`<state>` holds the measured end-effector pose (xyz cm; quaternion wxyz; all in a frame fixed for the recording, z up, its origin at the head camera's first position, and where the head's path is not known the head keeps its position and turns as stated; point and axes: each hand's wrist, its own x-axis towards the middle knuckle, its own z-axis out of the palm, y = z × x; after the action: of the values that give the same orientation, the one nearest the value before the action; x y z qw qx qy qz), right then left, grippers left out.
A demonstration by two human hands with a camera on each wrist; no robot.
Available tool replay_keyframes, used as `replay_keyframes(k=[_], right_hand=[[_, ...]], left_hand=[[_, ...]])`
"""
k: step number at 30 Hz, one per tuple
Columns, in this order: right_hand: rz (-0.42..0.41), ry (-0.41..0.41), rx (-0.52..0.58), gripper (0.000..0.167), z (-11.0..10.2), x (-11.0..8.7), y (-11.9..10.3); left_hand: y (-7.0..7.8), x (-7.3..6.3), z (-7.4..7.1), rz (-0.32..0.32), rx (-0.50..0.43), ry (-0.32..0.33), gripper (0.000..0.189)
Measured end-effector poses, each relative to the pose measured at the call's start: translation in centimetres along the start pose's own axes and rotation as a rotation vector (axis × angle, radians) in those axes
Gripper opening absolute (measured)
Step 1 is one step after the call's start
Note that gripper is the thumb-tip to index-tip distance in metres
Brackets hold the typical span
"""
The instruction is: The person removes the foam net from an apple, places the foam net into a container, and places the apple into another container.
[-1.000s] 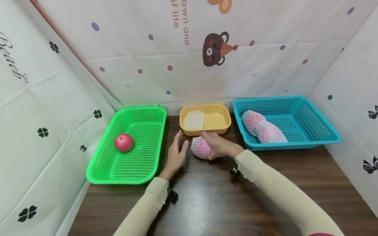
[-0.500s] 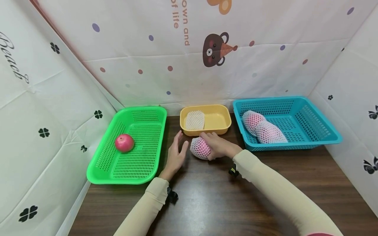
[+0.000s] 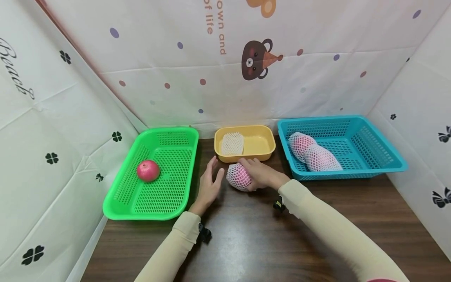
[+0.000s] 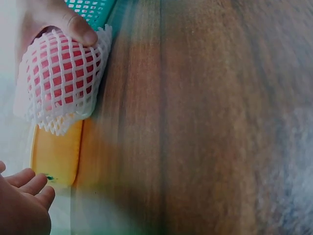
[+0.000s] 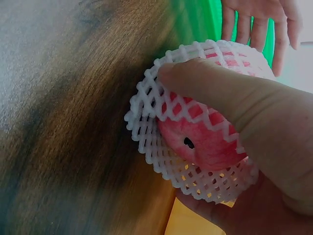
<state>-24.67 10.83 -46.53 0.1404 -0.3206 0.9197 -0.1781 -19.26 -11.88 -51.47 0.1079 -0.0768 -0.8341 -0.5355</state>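
My right hand [image 3: 258,173] grips a round pink-red fruit [image 5: 203,142] dressed in a white foam net sleeve [image 4: 63,78], just in front of the yellow tray. In the right wrist view the thumb presses on the net and the fruit's bare end, with a small dark spot, shows through the sleeve's mouth. My left hand [image 3: 208,190] is held apart to the left of the fruit, fingers extended and nothing in them. Its fingers [image 4: 34,183] also show in the left wrist view, spread and away from the net.
A green basket [image 3: 148,213] on the left holds one unwrapped pink-red fruit [image 3: 148,170]. Inside the yellow tray [image 3: 258,145] at the back lies a flat white foam net [image 3: 232,143]. The blue basket [image 3: 356,147] on the right holds two netted fruits [image 3: 322,157].
Over the last second the netted fruit and right hand have shifted very slightly left. Otherwise both hands stay as they were.
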Motion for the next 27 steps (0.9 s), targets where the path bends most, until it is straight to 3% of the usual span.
replay_keyframes(k=[8, 13, 18, 27], right_hand=[[-0.007, 0.009, 0.022, 0.11, -0.1, -0.5, -0.2], [-0.017, 0.032, 0.045, 0.112, 0.0, -0.7, -0.1], [-0.029, 0.051, 0.035, 0.113, 0.2, -1.0, 0.1], [-0.004, 0.047, 0.049, 0.123, 0.4, -1.8, 0.7]], left_hand=[[-0.1, 0.0, 0.0, -0.006, 0.023, 0.008, 0.06], [-0.1, 0.2, 0.0, -0.002, 0.09, 0.017, 0.048], [-0.4, 0.5, 0.4, 0.007, 0.152, -0.015, 0.039], [-0.5, 0.6, 0.6, 0.03, 0.147, -0.033, 0.027]])
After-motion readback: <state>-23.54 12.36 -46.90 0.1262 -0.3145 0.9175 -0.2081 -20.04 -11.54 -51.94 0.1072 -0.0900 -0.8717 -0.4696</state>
